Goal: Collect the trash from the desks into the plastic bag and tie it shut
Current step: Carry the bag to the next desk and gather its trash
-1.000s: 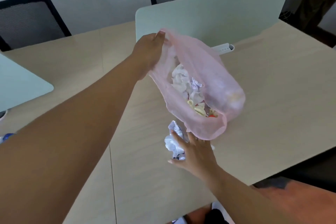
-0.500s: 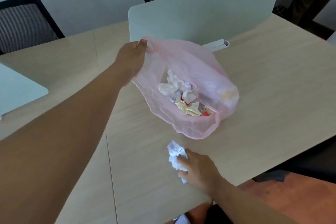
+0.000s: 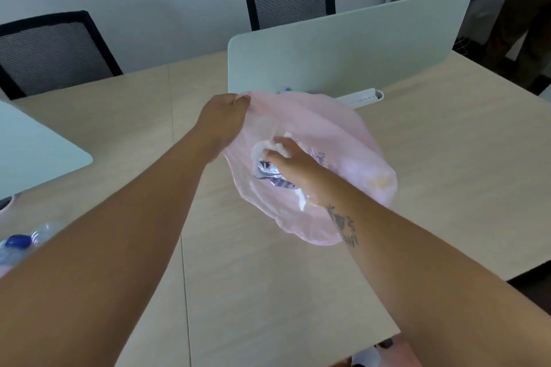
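While the pink plastic bag (image 3: 334,128) is held up over the middle of the wooden desk (image 3: 447,158), its far-left rim is pinched in the clenched fingers of the left hand (image 3: 222,116), whose forearm is stretched in from the near left. The right hand (image 3: 290,162) is reached through the mouth of the bag from the near right, palm down, with the fingers spread loosely over the contents; whether anything is gripped by it cannot be told, as this part is blurred. A dark tattoo (image 3: 343,225) is seen on the right forearm just outside the bag. Inside the bag, crumpled white paper (image 3: 264,149) and a silvery, dark-marked wrapper (image 3: 272,177) are seen under and beside the right hand, and a pale yellowish lump (image 3: 380,180) shows through the film at the right side. Behind the bag, a pale green divider panel (image 3: 343,50) is stood across the desk, with a white power strip (image 3: 362,97) at its foot. At the near left edge, a clear bottle with a blue cap (image 3: 18,243) is partly hidden by the left arm. Two black mesh chairs (image 3: 290,1) are placed along the far wall.
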`<state>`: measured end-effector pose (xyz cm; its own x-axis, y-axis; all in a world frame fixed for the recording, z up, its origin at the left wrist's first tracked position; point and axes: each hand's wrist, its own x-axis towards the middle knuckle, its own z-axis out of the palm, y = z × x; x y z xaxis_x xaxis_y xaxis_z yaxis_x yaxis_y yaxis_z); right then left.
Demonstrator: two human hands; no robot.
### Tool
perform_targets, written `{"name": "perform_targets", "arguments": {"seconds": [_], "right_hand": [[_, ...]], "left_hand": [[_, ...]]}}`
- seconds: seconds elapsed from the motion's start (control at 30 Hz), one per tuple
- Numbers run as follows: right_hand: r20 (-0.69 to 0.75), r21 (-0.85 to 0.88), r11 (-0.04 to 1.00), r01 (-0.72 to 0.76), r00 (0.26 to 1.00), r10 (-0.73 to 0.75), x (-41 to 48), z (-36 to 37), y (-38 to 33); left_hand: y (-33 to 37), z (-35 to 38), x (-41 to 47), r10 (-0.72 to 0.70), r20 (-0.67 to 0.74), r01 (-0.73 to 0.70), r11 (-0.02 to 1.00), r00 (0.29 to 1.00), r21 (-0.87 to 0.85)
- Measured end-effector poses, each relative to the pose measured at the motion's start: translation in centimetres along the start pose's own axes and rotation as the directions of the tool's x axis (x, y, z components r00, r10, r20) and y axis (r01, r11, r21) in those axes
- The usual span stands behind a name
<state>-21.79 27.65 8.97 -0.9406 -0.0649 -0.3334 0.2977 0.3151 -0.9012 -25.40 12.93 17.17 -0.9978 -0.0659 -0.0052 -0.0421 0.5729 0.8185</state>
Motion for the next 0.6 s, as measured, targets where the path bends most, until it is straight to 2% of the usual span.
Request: {"name": "perform_targets", "arguments": {"seconds": [0.07, 0.1, 0.13, 0.2, 0.27, 0.33, 0.4, 0.5, 0.6], "right_hand": [[-0.139, 0.072, 0.990, 0.119, 0.984, -0.109, 0.3, -0.8, 1.0], [-0.244, -0.029, 0.975, 0.218, 0.945, -0.219, 0.3, -1.5, 2.2], [-0.285, -0.229, 0.933, 0.278, 0.897, -0.337, 0.4, -2.2, 3.4], [-0.251, -0.653, 0.736, 0.177, 0.867, -0.431, 0.4, -4.0, 5.8], [-0.246, -0.845, 0.535, 0.012, 0.879, -0.408, -0.2, -6.2, 7.1], [-0.279, -0.911, 0.402, -0.096, 0.860, -0.427, -1.1, -8.4, 7.1], [-0.261, -0.949, 0.290, -0.124, 0.825, -0.501, -1.4, -9.9, 6.6], [-0.142, -0.990, 0.078, -0.119, 0.795, -0.589, -1.0, -11.0, 5.1], [-0.005, -0.998, -0.045, -0.047, 0.742, -0.670, -0.9, -12.2, 3.2]], "left_hand": [[0.1, -0.2, 0.1, -0.001, 0.004, 0.001, 1.000, 1.000, -0.014], [0.1, -0.4, 0.1, -0.007, 0.001, 0.007, 1.000, 1.000, -0.017], [0.1, -0.7, 0.1, -0.018, -0.009, 0.018, 1.000, 1.000, -0.018], [0.0, -1.4, 0.1, -0.037, -0.045, 0.037, 0.999, 0.998, -0.004], [-0.1, -2.3, 0.2, -0.043, -0.092, 0.045, 0.999, 0.995, 0.029], [-0.2, -3.5, 0.2, -0.042, -0.115, 0.048, 0.998, 0.992, 0.051], [-0.4, -4.7, 0.1, -0.039, -0.121, 0.050, 0.995, 0.992, 0.091], [0.0, -6.4, -0.4, -0.022, -0.169, 0.040, 0.994, 0.985, 0.105], [0.6, -8.4, -1.2, -0.016, -0.223, 0.039, 0.994, 0.975, 0.101]]}}
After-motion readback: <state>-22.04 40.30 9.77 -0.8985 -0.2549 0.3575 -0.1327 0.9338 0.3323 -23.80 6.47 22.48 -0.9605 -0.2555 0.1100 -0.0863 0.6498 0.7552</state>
